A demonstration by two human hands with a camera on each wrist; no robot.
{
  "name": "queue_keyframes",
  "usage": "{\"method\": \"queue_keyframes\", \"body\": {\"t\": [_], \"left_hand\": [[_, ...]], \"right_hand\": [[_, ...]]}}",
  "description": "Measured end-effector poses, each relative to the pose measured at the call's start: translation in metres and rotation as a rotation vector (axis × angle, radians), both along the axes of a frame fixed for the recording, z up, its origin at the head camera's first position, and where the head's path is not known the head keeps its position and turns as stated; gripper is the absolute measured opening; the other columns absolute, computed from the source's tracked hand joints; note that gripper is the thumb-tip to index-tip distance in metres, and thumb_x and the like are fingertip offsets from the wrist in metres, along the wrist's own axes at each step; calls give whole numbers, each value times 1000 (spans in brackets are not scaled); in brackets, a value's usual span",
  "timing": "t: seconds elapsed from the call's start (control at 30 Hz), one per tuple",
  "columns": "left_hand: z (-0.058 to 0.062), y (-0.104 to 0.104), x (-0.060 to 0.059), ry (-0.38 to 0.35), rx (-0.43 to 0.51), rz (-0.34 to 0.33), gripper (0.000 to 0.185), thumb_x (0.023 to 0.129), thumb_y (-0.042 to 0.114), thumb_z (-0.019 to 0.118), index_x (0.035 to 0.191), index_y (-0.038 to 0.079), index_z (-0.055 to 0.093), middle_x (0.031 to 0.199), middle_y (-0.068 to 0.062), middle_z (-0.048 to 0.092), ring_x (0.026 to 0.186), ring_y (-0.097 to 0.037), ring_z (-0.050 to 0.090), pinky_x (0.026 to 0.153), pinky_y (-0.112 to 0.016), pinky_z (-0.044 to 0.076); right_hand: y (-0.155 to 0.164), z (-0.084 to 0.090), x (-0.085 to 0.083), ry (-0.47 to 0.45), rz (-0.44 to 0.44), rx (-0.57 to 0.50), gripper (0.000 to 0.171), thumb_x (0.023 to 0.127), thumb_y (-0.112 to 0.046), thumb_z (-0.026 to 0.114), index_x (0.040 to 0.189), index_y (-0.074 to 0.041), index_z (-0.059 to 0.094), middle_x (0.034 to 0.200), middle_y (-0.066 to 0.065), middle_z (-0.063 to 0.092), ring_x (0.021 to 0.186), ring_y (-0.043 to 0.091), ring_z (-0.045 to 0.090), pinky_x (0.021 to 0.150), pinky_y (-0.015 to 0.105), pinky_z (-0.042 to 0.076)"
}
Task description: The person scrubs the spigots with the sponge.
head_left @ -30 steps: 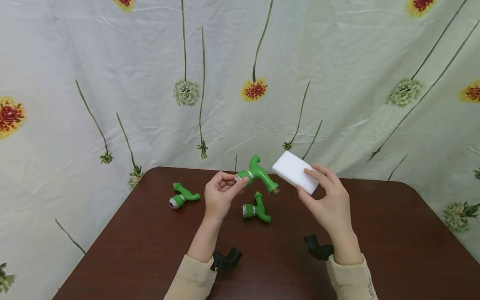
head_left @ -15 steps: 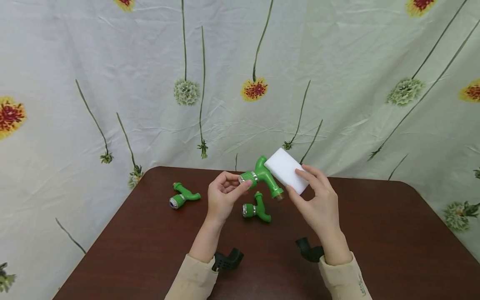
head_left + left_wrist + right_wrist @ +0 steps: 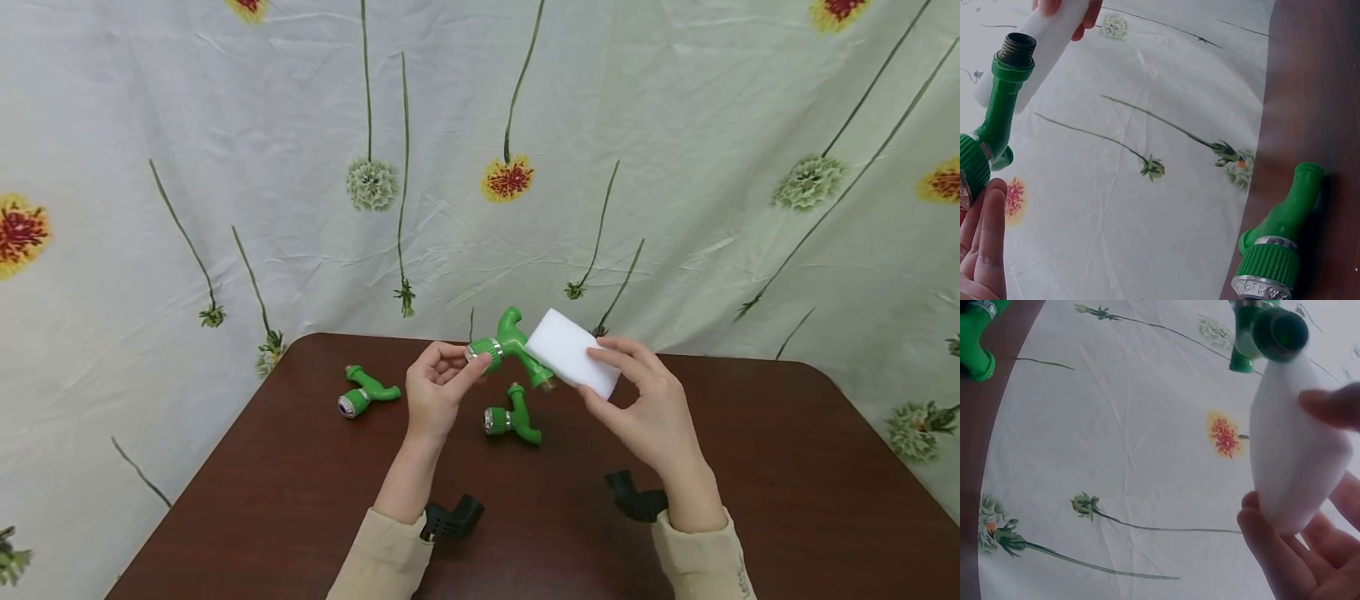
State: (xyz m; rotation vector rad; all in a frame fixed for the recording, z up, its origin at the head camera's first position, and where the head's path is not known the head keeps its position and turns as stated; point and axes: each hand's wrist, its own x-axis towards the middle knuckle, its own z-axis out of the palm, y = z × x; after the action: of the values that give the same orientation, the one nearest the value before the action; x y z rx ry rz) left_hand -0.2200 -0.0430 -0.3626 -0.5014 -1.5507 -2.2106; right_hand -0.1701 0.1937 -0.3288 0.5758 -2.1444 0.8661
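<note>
My left hand (image 3: 438, 387) pinches a green plastic tap (image 3: 512, 337) by its ribbed knob and holds it above the table. The tap's threaded brass-coloured end points down to the right in the head view. Between thumb and fingers, my right hand (image 3: 648, 400) grips a white sponge block (image 3: 570, 352). The sponge's left edge overlaps the tap's inlet pipe in the head view and appears to lie against it. In the right wrist view the sponge (image 3: 1297, 444) bends slightly under the fingers, with the tap (image 3: 1280, 334) at its upper end.
Two more green taps lie on the dark brown table (image 3: 300, 500): one tap (image 3: 513, 414) just below the held one, another tap (image 3: 366, 392) to the left. A white flowered cloth (image 3: 285, 125) hangs behind. Black wrist mounts (image 3: 457, 518) sit at both sleeves.
The sponge has moved left to the held tap, then slightly down along its pipe. The held tap shifted right and then back left. The two taps on the table stay put.
</note>
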Motion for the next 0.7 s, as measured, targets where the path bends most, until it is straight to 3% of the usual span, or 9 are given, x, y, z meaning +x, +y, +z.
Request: {"method": "queue_keyframes", "body": {"t": [0.13, 0.3, 0.53, 0.7], "left_hand": [[1, -2, 0, -9, -4, 0, 19, 77, -4, 72, 91, -10, 60, 77, -5, 65, 61, -18, 64, 63, -42, 57], [0, -6, -2, -23, -9, -2, 20, 79, -1, 73, 92, -10, 60, 77, -6, 64, 61, -18, 65, 64, -40, 57], [-5, -17, -9, -77, -2, 14, 23, 81, 0, 72, 100, -7, 61, 75, -5, 65, 63, -24, 66, 66, -43, 56], [-10, -23, -14, -142, -24, 36, 26, 82, 2, 71, 104, -7, 60, 76, -4, 65, 65, -22, 67, 66, -39, 57]], "right_hand": [[6, 4, 3, -46, 37, -41, 38, 69, -3, 80, 105, -7, 70, 117, 2, 60, 103, 19, 58, 80, 12, 42], [11, 8, 6, -69, 5, -118, 38, 70, 0, 79, 107, -9, 71, 119, 1, 60, 103, 15, 56, 78, 11, 43], [10, 10, 7, -66, -8, -157, 39, 70, -2, 80, 107, -11, 71, 120, 2, 61, 104, 10, 54, 75, 17, 43], [10, 8, 6, -62, -11, -162, 39, 69, -2, 81, 107, -11, 71, 120, 2, 61, 103, 9, 54, 75, 16, 43]]}}
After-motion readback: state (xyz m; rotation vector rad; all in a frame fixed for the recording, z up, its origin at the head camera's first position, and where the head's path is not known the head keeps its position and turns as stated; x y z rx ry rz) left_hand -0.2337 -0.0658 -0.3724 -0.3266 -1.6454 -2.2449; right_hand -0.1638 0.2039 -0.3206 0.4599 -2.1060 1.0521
